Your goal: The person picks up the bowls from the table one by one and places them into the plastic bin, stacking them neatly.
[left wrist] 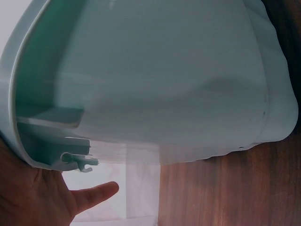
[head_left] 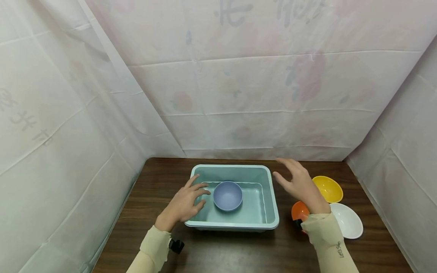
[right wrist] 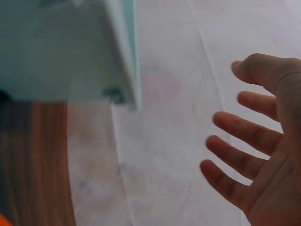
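Note:
A light teal plastic basin (head_left: 252,217) stands on the dark wooden table, and a small blue-purple bowl (head_left: 227,195) sits inside it, left of its middle. My left hand (head_left: 186,201) is over the basin's left rim with fingers spread, holding nothing. In the left wrist view, the thumb (left wrist: 96,195) sticks out below the basin's outer wall (left wrist: 164,94). To the right of the basin, my right hand (head_left: 302,186) hovers with its fingers apart and nothing in it. The right wrist view shows those fingers (right wrist: 244,155) extended, away from the basin's corner (right wrist: 120,70).
An orange bowl (head_left: 299,210), partly hidden by the right wrist, lies beside a yellow bowl (head_left: 327,189) and a white bowl (head_left: 348,221) at the table's right. Pale printed sheeting (head_left: 239,87) hangs behind the table (head_left: 232,252) and along both sides.

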A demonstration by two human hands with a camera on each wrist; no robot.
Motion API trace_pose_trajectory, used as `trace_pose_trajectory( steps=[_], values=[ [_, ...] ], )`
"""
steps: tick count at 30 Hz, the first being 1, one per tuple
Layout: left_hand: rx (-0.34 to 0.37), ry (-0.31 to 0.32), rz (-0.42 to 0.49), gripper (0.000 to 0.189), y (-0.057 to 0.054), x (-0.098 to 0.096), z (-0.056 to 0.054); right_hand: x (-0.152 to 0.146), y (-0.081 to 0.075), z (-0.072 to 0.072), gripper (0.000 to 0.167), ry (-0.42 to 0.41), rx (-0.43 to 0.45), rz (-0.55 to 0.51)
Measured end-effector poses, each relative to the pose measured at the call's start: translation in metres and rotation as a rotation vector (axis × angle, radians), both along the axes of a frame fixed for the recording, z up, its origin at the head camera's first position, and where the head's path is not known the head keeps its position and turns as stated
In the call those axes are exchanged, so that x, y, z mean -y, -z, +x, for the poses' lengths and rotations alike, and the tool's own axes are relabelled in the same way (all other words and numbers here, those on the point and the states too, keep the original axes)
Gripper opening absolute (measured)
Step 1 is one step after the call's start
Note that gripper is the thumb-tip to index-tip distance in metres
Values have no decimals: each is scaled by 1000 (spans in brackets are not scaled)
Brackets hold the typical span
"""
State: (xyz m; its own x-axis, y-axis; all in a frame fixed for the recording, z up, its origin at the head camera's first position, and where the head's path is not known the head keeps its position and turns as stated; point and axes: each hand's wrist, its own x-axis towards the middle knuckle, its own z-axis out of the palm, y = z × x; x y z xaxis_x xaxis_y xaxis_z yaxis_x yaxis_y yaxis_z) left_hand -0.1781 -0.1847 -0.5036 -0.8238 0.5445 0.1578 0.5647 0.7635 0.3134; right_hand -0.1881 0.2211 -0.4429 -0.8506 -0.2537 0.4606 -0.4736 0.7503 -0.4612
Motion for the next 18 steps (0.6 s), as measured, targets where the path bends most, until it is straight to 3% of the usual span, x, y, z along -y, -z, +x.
trace_pose_trajectory(
  steps=[7,14,18],
  values=[
    [-8,-1,-6,27,2,0,-1,-28,16,5,54,87,-46,0],
    [1,-8,-9,27,1,0,0,-49,25,5,57,100,-193,-22],
    [1,-8,-3,28,1,0,1,-60,27,7,59,124,-215,-15]
  ],
)
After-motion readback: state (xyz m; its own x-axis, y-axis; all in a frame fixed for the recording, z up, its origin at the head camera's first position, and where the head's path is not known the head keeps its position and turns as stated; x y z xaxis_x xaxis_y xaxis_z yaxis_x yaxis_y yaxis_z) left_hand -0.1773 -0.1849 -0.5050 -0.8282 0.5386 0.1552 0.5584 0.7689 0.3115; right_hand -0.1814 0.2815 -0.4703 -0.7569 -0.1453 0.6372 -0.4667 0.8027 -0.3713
